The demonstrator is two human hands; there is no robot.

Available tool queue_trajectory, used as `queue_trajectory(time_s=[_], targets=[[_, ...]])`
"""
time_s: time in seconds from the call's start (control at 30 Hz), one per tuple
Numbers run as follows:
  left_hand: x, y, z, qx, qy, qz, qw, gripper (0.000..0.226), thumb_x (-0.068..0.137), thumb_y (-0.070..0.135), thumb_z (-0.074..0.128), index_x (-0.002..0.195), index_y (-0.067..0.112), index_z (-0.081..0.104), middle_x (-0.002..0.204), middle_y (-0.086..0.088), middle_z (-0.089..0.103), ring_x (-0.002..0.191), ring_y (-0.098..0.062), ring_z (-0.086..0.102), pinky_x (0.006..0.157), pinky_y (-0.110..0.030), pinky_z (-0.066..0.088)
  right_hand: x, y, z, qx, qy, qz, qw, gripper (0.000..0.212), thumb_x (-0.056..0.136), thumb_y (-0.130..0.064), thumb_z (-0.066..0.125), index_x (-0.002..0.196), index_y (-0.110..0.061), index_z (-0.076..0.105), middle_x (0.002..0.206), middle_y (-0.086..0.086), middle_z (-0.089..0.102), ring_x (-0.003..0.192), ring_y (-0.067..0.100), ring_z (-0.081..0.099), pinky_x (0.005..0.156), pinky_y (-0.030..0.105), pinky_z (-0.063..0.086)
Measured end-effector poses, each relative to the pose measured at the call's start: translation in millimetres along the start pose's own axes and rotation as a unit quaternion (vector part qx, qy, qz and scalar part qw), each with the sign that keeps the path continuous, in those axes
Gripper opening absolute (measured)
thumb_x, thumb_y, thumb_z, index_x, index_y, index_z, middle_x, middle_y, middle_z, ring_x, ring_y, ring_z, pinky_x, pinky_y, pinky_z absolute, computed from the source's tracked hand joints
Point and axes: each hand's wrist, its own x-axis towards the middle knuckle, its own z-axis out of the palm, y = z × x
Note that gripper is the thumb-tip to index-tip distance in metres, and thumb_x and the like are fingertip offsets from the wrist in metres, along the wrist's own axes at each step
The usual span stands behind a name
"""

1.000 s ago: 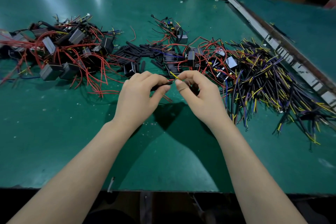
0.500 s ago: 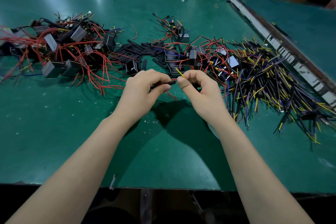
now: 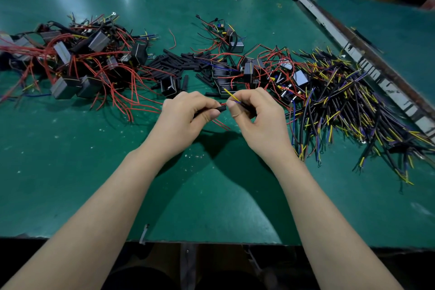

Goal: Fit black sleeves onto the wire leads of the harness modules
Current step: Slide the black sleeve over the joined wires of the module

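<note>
Glossy green tabletop point(image 3: 70, 172) (scuffed, speckled); matt black sleeves point(image 3: 174, 61); metal-looking rail point(image 3: 367, 63).

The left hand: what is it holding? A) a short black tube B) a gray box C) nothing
A: the left hand pinches a short black sleeve, its open end facing the wires held by the right hand.

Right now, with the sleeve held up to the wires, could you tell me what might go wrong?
1. The yellow wire sticks up clear of the black sleeve that the left hand pinches; it may stay outside as the sleeve goes on.
2. The right hand holds the leads close to their tips; a loose grip could let them splay.
3. Loose red wires beside the hands could snag.
</note>
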Motion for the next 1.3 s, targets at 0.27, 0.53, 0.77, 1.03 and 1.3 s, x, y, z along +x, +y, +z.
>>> queue_trajectory(time_s=[0.27,0.53,0.77,1.03,1.3], targets=[[-1.7,5.0,4.4,-0.009,0.054,-0.002,0.998,0.015,0.089,0.020,0.062,0.096,0.012,0.072,0.083,0.007,0.059,0.082,-0.023,0.057,0.074,-0.030,0.041,-0.4,-2.0,1.4,-0.022,0.010,-0.041,0.999,0.016,0.093,-0.021,0.056,0.096,-0.007,0.065,0.085,-0.005,0.050,0.072,0.019,0.052,0.064,0.045,0.047],[0.9,3.2,-3.1,0.016,-0.001,-0.002,1.000,0.029,0.091,0.027,0.043,0.097,0.016,0.068,0.077,0.024,0.049,0.088,-0.018,0.046,0.086,-0.049,0.041,1.7,-2.6,-0.6,0.077,-0.059,0.015,0.995,0.009,0.094,-0.018,0.056,0.088,-0.023,0.060,0.082,-0.002,0.052,0.071,0.002,0.044,0.069,0.018,0.037],[0.3,3.1,-1.5,0.037,-0.010,-0.037,0.999,0.019,0.099,0.016,0.045,0.097,0.013,0.064,0.080,0.017,0.047,0.093,-0.023,0.046,0.083,-0.036,0.029,0.2,-1.4,1.3,0.122,-0.078,0.048,0.988,0.020,0.084,-0.024,0.069,0.084,-0.037,0.054,0.084,-0.008,0.057,0.069,0.007,0.048,0.069,0.023,0.042],[-0.9,6.8,-3.5,0.000,-0.019,-0.049,0.999,0.023,0.100,0.019,0.042,0.085,0.018,0.060,0.075,0.013,0.051,0.090,-0.026,0.050,0.091,-0.051,0.039,-0.4,4.0,2.8,-0.027,-0.043,-0.065,0.997,0.013,0.092,-0.026,0.060,0.093,-0.014,0.064,0.076,-0.020,0.039,0.070,0.009,0.039,0.059,0.036,0.043],[-1.1,7.4,-3.4,-0.015,-0.022,-0.057,0.998,0.024,0.100,0.025,0.042,0.087,0.018,0.061,0.079,0.011,0.054,0.093,-0.029,0.052,0.091,-0.053,0.040,-0.9,-1.4,3.7,-0.040,-0.051,-0.070,0.995,0.021,0.097,-0.024,0.049,0.101,-0.008,0.063,0.088,-0.008,0.044,0.073,0.020,0.047,0.062,0.048,0.048]])
